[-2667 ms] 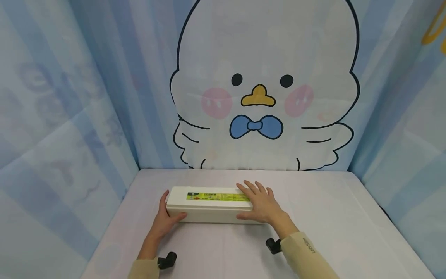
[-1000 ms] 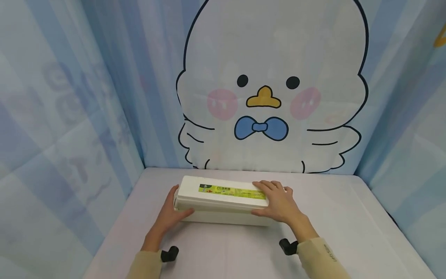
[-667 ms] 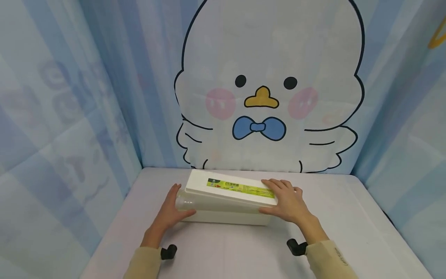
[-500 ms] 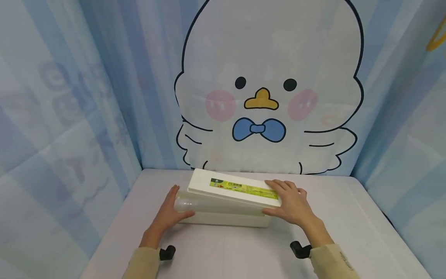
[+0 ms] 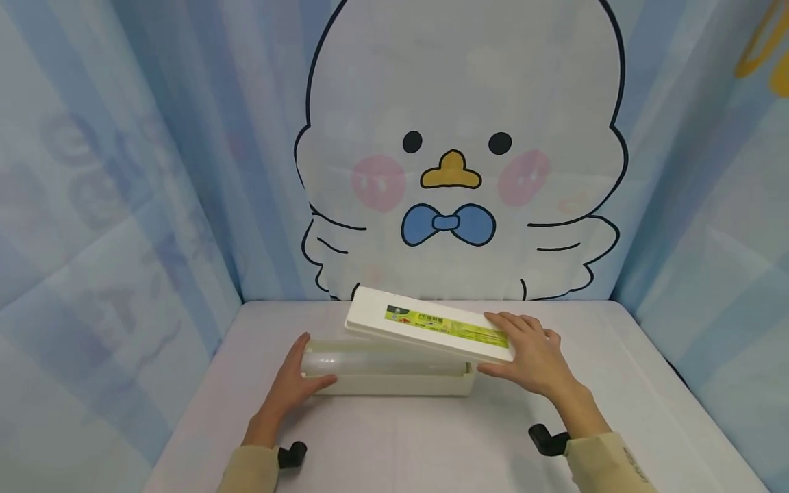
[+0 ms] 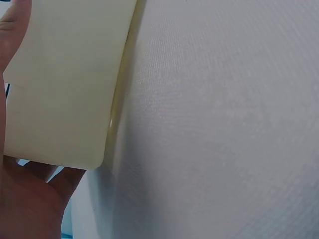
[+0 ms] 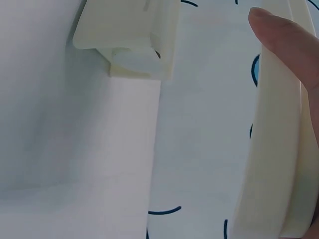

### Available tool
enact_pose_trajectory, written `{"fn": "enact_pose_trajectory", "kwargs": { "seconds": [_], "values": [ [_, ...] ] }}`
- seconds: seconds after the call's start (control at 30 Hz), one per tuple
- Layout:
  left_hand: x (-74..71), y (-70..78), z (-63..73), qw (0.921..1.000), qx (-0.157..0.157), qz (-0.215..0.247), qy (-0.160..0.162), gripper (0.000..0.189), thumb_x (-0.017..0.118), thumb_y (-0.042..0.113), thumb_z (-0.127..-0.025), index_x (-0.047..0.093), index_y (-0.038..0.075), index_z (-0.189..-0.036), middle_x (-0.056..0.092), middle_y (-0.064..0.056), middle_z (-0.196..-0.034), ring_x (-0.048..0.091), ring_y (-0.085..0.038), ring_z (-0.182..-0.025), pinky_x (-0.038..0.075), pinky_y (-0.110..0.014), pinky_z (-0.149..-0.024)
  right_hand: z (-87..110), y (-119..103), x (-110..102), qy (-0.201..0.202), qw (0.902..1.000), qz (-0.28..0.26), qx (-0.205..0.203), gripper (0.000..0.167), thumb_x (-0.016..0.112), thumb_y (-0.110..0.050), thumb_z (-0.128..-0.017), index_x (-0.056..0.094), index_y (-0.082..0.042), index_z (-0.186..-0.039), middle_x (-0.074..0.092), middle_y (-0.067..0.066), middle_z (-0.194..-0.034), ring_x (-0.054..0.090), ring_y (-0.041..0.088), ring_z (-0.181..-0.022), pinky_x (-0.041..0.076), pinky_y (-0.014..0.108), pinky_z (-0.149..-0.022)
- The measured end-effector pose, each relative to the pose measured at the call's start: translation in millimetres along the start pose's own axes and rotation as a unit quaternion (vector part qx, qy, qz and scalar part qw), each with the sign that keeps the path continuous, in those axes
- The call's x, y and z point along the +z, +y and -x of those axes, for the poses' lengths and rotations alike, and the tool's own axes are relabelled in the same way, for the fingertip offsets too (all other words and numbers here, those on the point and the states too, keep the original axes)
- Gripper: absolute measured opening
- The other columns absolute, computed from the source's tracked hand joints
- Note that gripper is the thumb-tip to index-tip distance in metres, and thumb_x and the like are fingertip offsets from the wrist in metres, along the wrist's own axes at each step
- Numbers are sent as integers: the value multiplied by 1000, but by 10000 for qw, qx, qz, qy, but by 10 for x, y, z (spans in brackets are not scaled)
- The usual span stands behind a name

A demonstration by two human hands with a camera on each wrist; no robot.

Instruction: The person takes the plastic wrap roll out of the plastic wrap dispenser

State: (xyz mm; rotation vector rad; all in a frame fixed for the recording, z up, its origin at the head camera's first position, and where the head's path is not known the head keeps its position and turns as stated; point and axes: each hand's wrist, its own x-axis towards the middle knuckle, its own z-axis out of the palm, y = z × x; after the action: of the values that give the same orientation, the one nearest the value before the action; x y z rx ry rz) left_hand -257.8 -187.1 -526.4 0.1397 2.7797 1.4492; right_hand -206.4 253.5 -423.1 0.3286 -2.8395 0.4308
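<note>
A cream cling film box [image 5: 394, 385] stands on the table, with a clear roll of cling film [image 5: 385, 359] lying inside it. My left hand [image 5: 288, 383] grips the box's left end, thumb on the front; the left wrist view shows the box wall [image 6: 65, 94] against that palm. The right hand [image 5: 533, 359] holds the lid [image 5: 372, 309], which has a yellow-green label, by its right end. Raised above the roll, the lid tilts with its left end higher. The right wrist view has the lid [image 7: 274, 144] apart from the box's end [image 7: 119, 30].
White cloth covers the table [image 5: 394, 445]. A curtain with a cartoon bird [image 5: 459, 267] hangs along the back edge, and blue striped curtains [image 5: 123, 239] flank both sides. Black camera mounts [image 5: 292, 454] sit at the wrists.
The lid, earlier closed on the box, has been lifted and moved to the right by the right hand, uncovering the roll. My left hand stays on the box's left end.
</note>
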Motion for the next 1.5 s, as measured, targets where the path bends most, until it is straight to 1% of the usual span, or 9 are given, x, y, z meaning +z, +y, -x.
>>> {"fn": "enact_pose_trajectory", "kwargs": {
  "seconds": [0.23, 0.33, 0.67, 0.83, 0.93, 1.03, 1.3, 1.5],
  "values": [
    [7, -31, 19, 9999, -40, 149, 72, 112, 88, 36, -79, 18, 7, -161, 19, -23, -163, 25, -44, -145, 24, -62, -114, 76, 89, -47, 64, 9998, -24, 200, 95, 84, -59, -73, 48, -16, -150, 47, 17, -149, 34, 45, -135, 24, 78, -95],
    [7, -39, 17, 9998, -27, 138, 107, 111, 88, 35, -79, 18, 7, -160, 20, -24, -163, 26, -44, -145, 24, -62, -114, 111, 126, -59, 102, 9996, -42, 252, 95, 83, -60, -73, 48, -14, -150, 47, 18, -149, 34, 45, -134, 25, 78, -95],
    [32, -39, 12, 9999, -20, 166, 3, 112, 87, 37, -80, 15, 7, -161, 16, -23, -165, 19, -43, -148, 19, -61, -116, 219, 280, -93, 120, 9986, -31, 505, 98, 81, -64, -73, 47, -12, -150, 46, 22, -149, 34, 46, -132, 26, 78, -92],
    [27, -31, 29, 9999, -84, 113, 14, 111, 86, 38, -81, 15, 8, -161, 16, -23, -164, 21, -44, -147, 21, -62, -115, 263, 352, -125, 220, 9978, -42, 620, 98, 83, -62, -72, 48, -12, -149, 45, 24, -147, 35, 48, -130, 26, 78, -91],
    [23, -30, 38, 9998, -158, 74, 14, 111, 85, 40, -81, 15, 9, -162, 16, -23, -164, 22, -44, -147, 22, -63, -115, 284, 399, -148, 224, 9972, -19, 712, 99, 83, -63, -71, 48, -12, -148, 44, 24, -148, 35, 49, -129, 26, 78, -90],
    [21, -30, 42, 9998, -167, 62, 11, 112, 85, 40, -81, 14, 9, -162, 16, -23, -164, 22, -45, -147, 21, -63, -114, 307, 445, -162, 224, 9967, -6, 779, 101, 83, -64, -71, 47, -11, -149, 43, 24, -148, 34, 50, -129, 26, 78, -89],
    [9, -33, 52, 9996, -270, 33, 50, 111, 85, 40, -81, 14, 10, -162, 17, -24, -164, 25, -45, -145, 21, -64, -114, 361, 546, -128, 276, 9951, 41, 949, 100, 84, -62, -71, 47, -10, -149, 44, 25, -147, 33, 51, -129, 26, 79, -88],
    [22, -29, 35, 9997, -217, 45, -35, 111, 84, 39, -82, 13, 10, -162, 16, -24, -164, 25, -45, -145, 21, -64, -114, 460, 617, -83, 309, 9923, 105, 1192, 98, 85, -57, -72, 46, -9, -148, 44, 28, -145, 33, 52, -126, 28, 79, -85]
  ]
}}
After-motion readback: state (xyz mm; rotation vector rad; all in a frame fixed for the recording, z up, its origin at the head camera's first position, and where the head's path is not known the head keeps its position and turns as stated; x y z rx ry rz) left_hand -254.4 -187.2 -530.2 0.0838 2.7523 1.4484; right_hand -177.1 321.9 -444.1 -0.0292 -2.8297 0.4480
